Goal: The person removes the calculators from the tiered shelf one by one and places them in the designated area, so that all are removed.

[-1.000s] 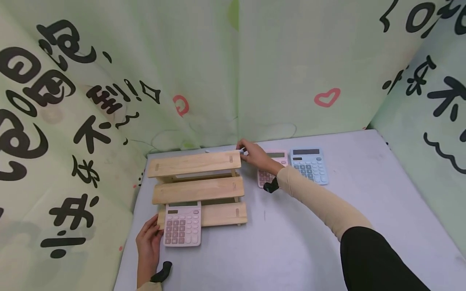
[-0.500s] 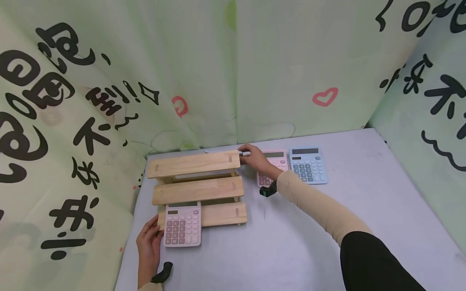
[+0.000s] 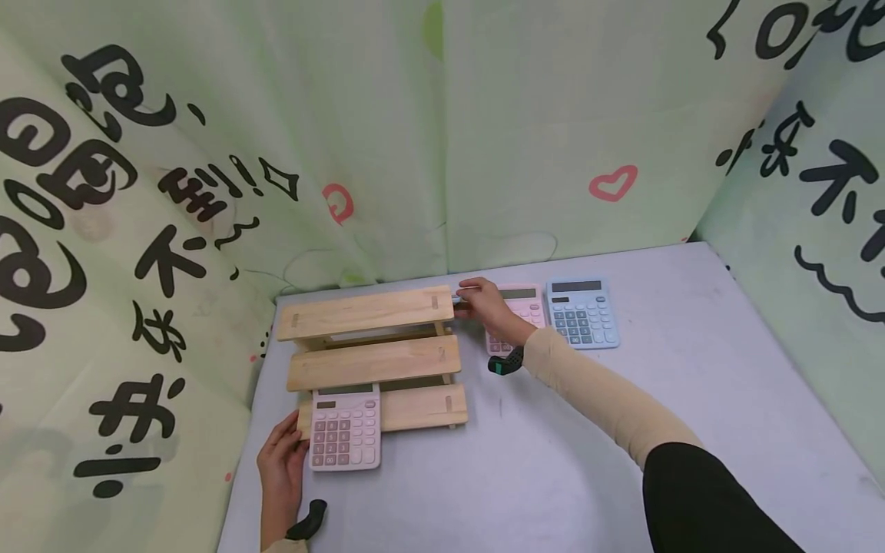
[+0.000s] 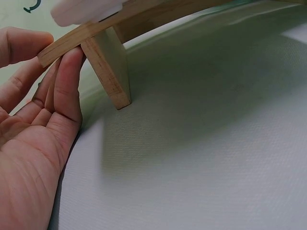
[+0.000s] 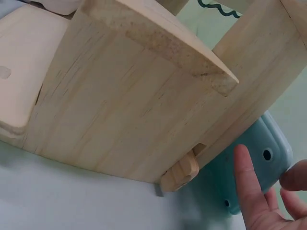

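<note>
A three-tier wooden stand (image 3: 373,361) stands on the table, a pink calculator (image 3: 345,445) leaning against its lowest plank. At that plank's front left end my left hand (image 3: 280,461) pinches the wood; the left wrist view shows fingers (image 4: 67,86) beneath the plank and one on top. My right hand (image 3: 489,307) is beside the stand's right rear end. In the right wrist view a teal-blue calculator (image 5: 259,158), back side showing, is partly hidden behind the stand. My right index finger (image 5: 244,167) lies along its back, with the thumb at its edge.
Right of the stand, a pink calculator (image 3: 522,299) lies partly under my right forearm, next to a light blue calculator (image 3: 583,313). The white table (image 3: 553,461) borders printed green curtains (image 3: 518,153) at the back and sides.
My right hand has shifted slightly downward in the head view, and its fingers sit differently at the stand's rear end. The left hand, stand and leaning pink calculator keep their places.
</note>
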